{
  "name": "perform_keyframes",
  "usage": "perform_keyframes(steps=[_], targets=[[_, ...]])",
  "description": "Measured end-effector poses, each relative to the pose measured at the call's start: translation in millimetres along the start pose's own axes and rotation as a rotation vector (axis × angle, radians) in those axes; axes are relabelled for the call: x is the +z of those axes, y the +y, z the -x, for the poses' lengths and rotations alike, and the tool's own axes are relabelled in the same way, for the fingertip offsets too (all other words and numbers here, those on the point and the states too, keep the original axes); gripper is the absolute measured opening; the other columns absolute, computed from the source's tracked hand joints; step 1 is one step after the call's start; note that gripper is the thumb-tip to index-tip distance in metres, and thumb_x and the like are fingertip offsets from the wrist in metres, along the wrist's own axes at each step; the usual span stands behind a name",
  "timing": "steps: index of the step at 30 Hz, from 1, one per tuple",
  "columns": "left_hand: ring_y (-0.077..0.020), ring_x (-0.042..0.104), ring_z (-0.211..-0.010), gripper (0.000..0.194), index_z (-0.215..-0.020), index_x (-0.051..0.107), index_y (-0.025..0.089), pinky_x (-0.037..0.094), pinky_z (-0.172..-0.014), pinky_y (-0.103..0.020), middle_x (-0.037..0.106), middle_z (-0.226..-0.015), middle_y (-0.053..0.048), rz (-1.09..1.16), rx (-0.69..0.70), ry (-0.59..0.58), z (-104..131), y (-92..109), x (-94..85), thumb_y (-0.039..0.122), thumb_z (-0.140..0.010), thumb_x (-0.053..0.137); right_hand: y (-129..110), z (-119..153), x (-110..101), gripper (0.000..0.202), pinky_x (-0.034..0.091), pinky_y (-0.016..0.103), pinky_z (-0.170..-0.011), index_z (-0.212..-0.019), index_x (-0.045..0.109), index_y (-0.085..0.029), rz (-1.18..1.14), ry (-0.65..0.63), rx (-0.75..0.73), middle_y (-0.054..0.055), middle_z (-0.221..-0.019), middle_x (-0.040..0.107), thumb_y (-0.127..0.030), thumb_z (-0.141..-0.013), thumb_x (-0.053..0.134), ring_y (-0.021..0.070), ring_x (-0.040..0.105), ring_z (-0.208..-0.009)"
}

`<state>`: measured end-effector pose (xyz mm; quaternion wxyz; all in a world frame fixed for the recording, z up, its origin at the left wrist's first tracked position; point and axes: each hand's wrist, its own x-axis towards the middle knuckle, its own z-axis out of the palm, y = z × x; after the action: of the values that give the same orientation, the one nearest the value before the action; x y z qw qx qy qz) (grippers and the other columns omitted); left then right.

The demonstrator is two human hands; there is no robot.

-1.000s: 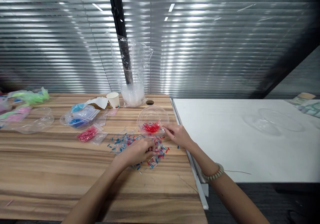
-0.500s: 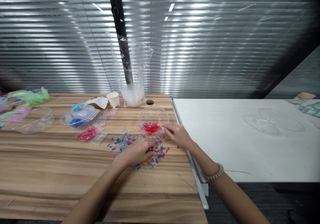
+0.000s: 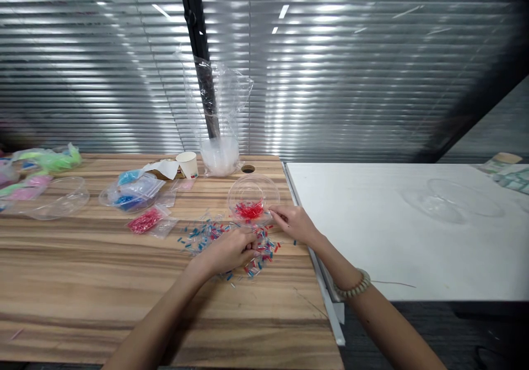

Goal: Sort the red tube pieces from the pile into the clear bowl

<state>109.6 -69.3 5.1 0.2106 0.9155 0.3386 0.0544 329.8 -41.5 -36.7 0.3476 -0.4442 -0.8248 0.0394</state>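
Observation:
A loose pile of small tube beads point(image 3: 206, 236), red, blue and clear, is spread over the wooden table. My left hand point(image 3: 231, 247) rests low over the pile, its fingers curled together; whatever lies between the fingertips is hidden or too small to name. Just beyond the pile stands a round clear plastic bowl point(image 3: 253, 185) with a heap of red tube beads point(image 3: 249, 209) inside. At the bowl's right rim, my right hand point(image 3: 294, 222) is closed, thumb and fingers pinched at the edge.
Left of the pile lie a bag of pinkish-red beads point(image 3: 144, 220) and a clear container with blue bags point(image 3: 131, 198). A paper cup point(image 3: 188, 165) and wrapped plastic bowls point(image 3: 220, 155) stand at the back. A white table point(image 3: 372, 237) adjoins on the right, with clear lids on it.

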Motion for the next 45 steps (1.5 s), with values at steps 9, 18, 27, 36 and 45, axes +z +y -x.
perform_keyframes(steps=[9, 18, 27, 36, 45], targets=[[-0.0163, 0.053, -0.077, 0.011, -0.077, 0.05, 0.017, 0.037, -0.067, -0.024, 0.057, -0.086, -0.004, -0.014, -0.004, -0.001, 0, 0, 0.2, 0.025, -0.084, 0.048, 1, 1, 1, 0.027, 0.051, 0.027, -0.076, -0.107, 0.063, -0.021, 0.006, -0.011, 0.002, 0.001, -0.105, 0.067, -0.017, -0.087, 0.046, 0.0165, 0.065, -0.088], [-0.0163, 0.053, -0.078, 0.012, -0.078, 0.05, 0.017, 0.037, -0.067, -0.023, 0.057, -0.088, -0.003, -0.025, 0.003, 0.013, 0, -1, 1.3, 0.026, -0.085, 0.048, 0, 1, -1, 0.026, 0.051, 0.027, -0.076, -0.107, 0.064, -0.021, 0.008, -0.018, 0.011, 0.001, -0.103, 0.068, -0.018, -0.087, 0.046, 0.0167, 0.065, -0.087], [-0.016, 0.053, -0.076, 0.013, -0.077, 0.051, 0.017, 0.036, -0.065, -0.024, 0.058, -0.086, -0.003, 0.006, -0.009, 0.003, 1, -2, 1.4, 0.027, -0.085, 0.048, -2, 0, -1, 0.025, 0.05, 0.025, -0.075, -0.103, 0.065, -0.021, 0.012, 0.005, 0.01, 0.001, -0.099, 0.069, -0.018, -0.087, 0.046, 0.0156, 0.066, -0.084], [-0.0163, 0.053, -0.077, 0.012, -0.079, 0.053, 0.017, 0.037, -0.067, -0.024, 0.059, -0.085, -0.004, 0.049, 0.014, 0.002, 0, -7, 2.7, 0.026, -0.084, 0.048, -2, 0, -2, 0.024, 0.051, 0.026, -0.075, -0.102, 0.065, -0.02, -0.005, 0.048, -0.01, 0.002, -0.103, 0.068, -0.018, -0.087, 0.046, 0.0159, 0.065, -0.086], [-0.0154, 0.054, -0.078, 0.008, -0.079, 0.054, 0.017, 0.039, -0.07, -0.024, 0.06, -0.083, -0.003, 0.077, 0.03, -0.003, -2, -11, 6.4, 0.014, -0.081, 0.047, 0, 0, -2, 0.026, 0.051, 0.027, -0.076, -0.105, 0.064, -0.022, -0.003, 0.055, -0.005, 0.002, -0.104, 0.067, -0.019, -0.087, 0.045, 0.0158, 0.065, -0.088]])
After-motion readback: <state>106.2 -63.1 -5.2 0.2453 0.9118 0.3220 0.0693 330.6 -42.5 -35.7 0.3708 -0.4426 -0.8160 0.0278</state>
